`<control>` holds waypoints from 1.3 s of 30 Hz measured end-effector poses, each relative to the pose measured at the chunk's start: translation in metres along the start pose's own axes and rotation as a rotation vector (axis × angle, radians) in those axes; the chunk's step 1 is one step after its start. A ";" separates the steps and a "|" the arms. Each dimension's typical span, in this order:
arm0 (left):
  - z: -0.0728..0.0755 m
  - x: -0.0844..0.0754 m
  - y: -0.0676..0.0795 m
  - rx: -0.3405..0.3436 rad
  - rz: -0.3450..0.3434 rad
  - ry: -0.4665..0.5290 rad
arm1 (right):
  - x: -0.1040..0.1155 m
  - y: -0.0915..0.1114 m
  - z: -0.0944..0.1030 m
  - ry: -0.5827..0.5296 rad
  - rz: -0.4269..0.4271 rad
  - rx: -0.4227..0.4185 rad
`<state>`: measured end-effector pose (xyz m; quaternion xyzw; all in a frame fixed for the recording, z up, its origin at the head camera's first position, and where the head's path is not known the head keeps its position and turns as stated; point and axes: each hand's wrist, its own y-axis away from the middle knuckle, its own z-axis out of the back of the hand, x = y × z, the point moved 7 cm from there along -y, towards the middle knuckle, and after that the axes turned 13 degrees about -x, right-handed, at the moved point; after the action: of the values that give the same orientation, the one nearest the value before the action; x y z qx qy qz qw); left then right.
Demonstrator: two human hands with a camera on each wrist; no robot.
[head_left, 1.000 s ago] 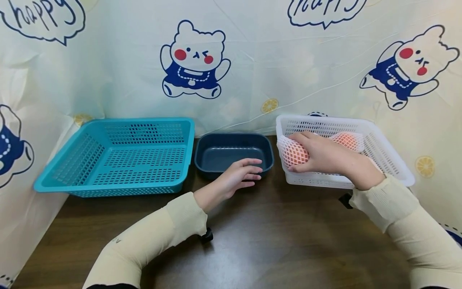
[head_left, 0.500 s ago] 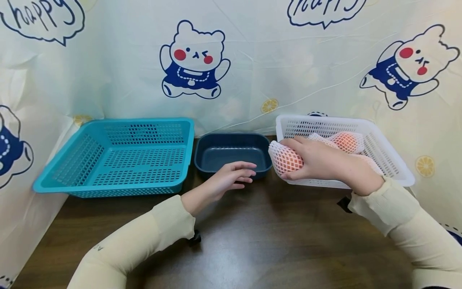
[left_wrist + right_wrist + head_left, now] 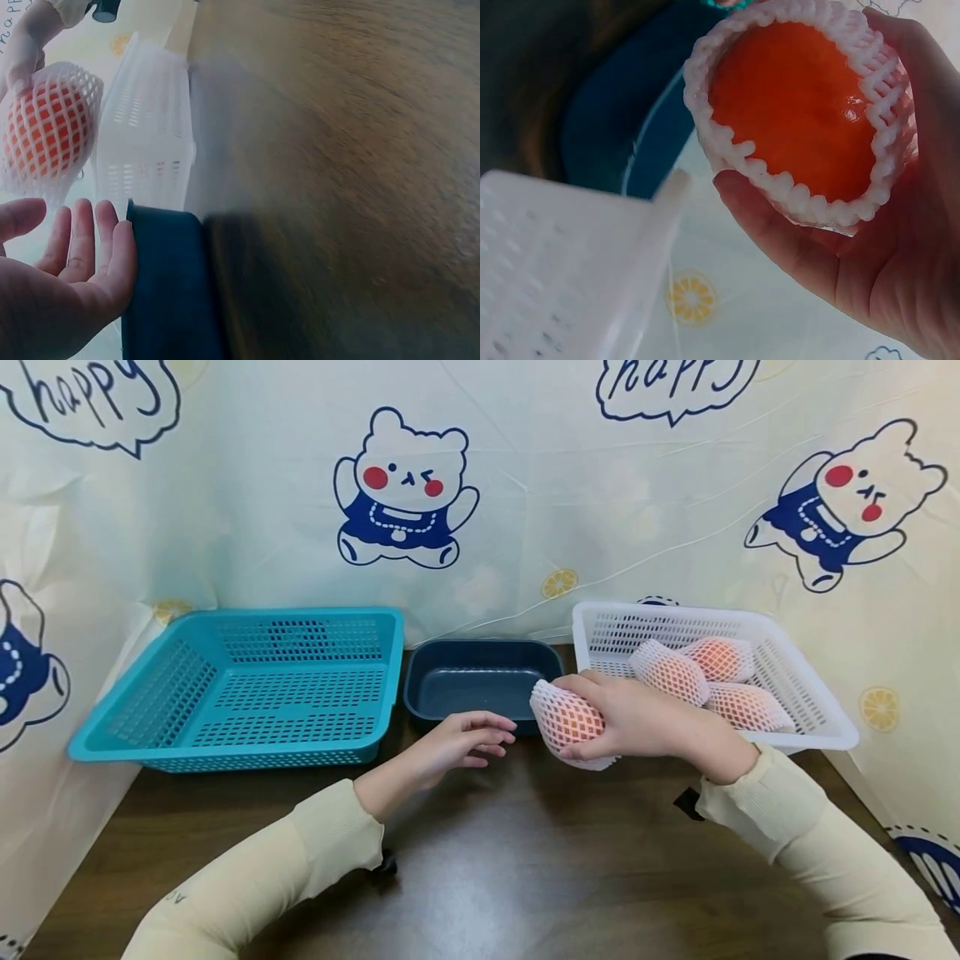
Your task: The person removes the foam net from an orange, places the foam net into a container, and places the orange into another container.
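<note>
In the head view my right hand (image 3: 645, 714) grips an orange-coloured round fruit (image 3: 567, 720) wrapped in a white foam net. It hangs past the right front corner of the dark blue tub (image 3: 457, 689). Seen from the right wrist, the net's open end shows the smooth, shiny orange skin (image 3: 795, 112), with fingers and thumb round the sides. My left hand (image 3: 457, 745) hovers just before the tub, fingers loosely bent and holding nothing. In the left wrist view its palm (image 3: 60, 292) is below the netted fruit (image 3: 49, 131), apart from it.
A white basket (image 3: 626, 631) at the right holds three more netted fruits (image 3: 671, 672). At the left stands a teal basket (image 3: 292, 693), with the tub between the two. A printed cloth (image 3: 525, 527) hangs behind; brown table (image 3: 525, 860) lies in front.
My right hand has lifted the netted fruit out of the white basket and carried it left and nearer, beside the tub. My left hand has drawn back a little to the left.
</note>
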<state>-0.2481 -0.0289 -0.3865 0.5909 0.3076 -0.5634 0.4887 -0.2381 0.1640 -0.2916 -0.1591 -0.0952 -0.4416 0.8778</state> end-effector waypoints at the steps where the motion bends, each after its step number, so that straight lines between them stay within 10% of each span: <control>1: 0.002 0.001 0.000 -0.002 0.001 -0.004 | 0.000 0.000 -0.003 -0.016 0.003 0.007; 39: 0.030 0.035 0.011 -0.011 0.076 -0.055 | 0.018 -0.003 -0.091 -0.445 0.035 0.051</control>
<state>-0.2427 -0.0663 -0.4143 0.5836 0.2745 -0.5589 0.5212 -0.2277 0.1159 -0.3704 -0.2319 -0.2947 -0.3781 0.8464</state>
